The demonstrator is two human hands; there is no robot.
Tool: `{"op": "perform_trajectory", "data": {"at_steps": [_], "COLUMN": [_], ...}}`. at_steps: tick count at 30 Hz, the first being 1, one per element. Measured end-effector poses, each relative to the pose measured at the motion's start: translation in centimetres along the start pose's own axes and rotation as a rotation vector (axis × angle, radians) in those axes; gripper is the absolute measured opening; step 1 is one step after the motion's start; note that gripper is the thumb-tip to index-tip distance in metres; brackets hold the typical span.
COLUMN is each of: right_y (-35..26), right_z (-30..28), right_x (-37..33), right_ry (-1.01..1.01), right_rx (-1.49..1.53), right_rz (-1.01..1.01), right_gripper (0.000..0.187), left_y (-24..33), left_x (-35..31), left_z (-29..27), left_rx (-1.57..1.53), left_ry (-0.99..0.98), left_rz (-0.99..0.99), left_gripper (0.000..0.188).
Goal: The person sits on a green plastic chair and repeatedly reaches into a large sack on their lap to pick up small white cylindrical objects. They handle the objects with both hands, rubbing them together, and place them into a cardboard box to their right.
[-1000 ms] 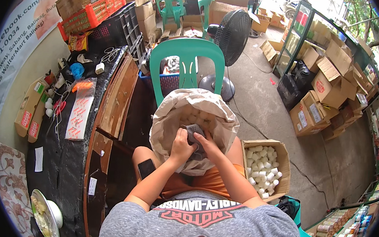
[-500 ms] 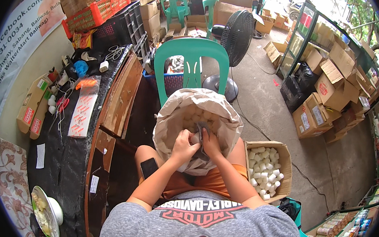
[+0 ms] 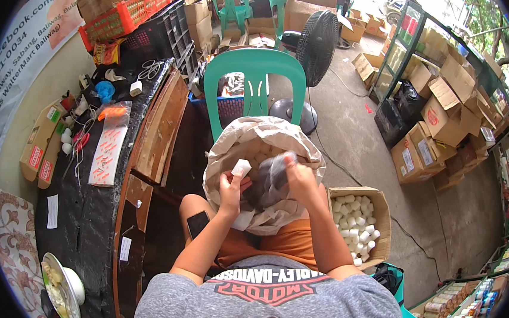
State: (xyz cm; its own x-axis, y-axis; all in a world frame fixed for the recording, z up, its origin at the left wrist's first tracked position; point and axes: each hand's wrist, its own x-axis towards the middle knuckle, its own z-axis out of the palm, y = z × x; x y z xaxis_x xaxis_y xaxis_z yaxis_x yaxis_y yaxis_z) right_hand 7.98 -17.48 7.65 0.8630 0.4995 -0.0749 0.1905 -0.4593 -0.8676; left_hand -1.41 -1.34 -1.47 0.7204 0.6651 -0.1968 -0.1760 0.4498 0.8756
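In my left hand (image 3: 231, 185), fingers pinch a short white cylinder that looks like a votive candle (image 3: 242, 167), raised over the opening of a large paper sack (image 3: 225, 151). Higher up, my right hand (image 3: 298, 177) grips a dark grey cloth (image 3: 270, 184), which hangs loosely into the sack and is blurred by motion. The sack stands between my thighs with its rim rolled open. More pale cylinders show inside it, partly hidden by the cloth. Beside my right leg sits a cardboard box (image 3: 384, 232) filled with similar white pieces.
A green plastic chair (image 3: 299, 88) stands just beyond the sack, with a black fan (image 3: 318, 49) behind it. On my left runs a black-covered table (image 3: 82, 223) bearing a bowl (image 3: 77, 282) and cords. A phone (image 3: 198, 223) lies on my left thigh. Cardboard boxes (image 3: 442, 123) crowd the right.
My hands have moved apart. The left has lifted the white candle clear of the cloth toward the left, while the right has risen to the right with the cloth swinging below.
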Motion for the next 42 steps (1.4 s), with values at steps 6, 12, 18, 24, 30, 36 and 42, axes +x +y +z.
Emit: {"op": "perform_trajectory", "data": {"at_steps": [6,12,18,24,30,36,42], "right_y": [-1.8,-0.3,3.7,1.6,0.9,0.3,3.1], "right_z": [0.2,1.4,5.3,7.1,7.4,7.3,9.3], "right_x": [-0.3,0.3,2.2,1.8,1.6,0.8,0.8], "right_ry": [0.413,0.231,0.071,-0.04,0.093,-0.158,-0.063], "right_rx": [-0.507,0.176,0.458,0.756,0.767,1.021,0.751], "right_rz": [-0.517,-0.2,-0.095,0.07,-0.178,-0.348,-0.162], "right_gripper": [0.035,0.037,0.045,0.048,0.049,0.049,0.04], "left_y": [0.6,0.6,0.8,0.6,-0.3,-0.4,-0.5], "left_x": [-0.3,-0.3,-0.6,-0.1,-0.2,-0.6,-0.5], "left_z": [0.3,0.0,0.2,-0.1,-0.1,-1.1,-0.6], "left_rx": [0.063,0.115,0.02,0.049,0.081,0.077,0.059], "left_ry": [0.036,0.001,-0.038,-0.009,0.019,0.02,-0.062], "left_rz": [0.062,0.077,-0.05,-0.063,-0.061,-0.075,-0.096], "left_gripper": [0.04,0.036,0.044,0.043,0.041,0.044,0.039]}}
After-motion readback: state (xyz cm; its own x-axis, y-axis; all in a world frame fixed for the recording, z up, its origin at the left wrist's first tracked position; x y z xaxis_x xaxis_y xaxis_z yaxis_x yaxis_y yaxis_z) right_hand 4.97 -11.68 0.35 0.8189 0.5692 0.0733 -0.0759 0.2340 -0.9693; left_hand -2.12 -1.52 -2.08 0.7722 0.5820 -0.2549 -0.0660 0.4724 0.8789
